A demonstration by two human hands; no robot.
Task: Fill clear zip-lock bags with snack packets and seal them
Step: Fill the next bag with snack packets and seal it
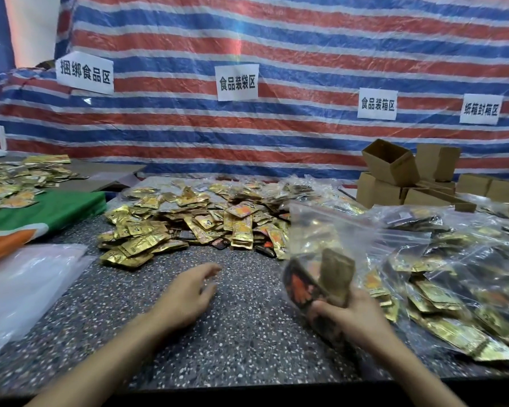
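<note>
Speckled table [241,333]: zip-lock bag [329,248] in right hand [350,312], left hand [188,292] apart.

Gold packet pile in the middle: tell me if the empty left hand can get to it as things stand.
Probably yes. The left hand is open and holds nothing, and only bare table lies between it and the near edge of the pile. The right hand, holding a bag, is off to the side.

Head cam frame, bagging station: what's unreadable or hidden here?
- Zip-lock bag in the right hand: motion blur; seal state and packet count unclear.
- Right-hand grip: fingers wrap the bag's lower end, hiding it.
- Snack packets: print too small to read.
- Cardboard boxes: contents out of sight; the right ones are cut by the frame edge.
- Filled bags: glare masks the seals.
</note>
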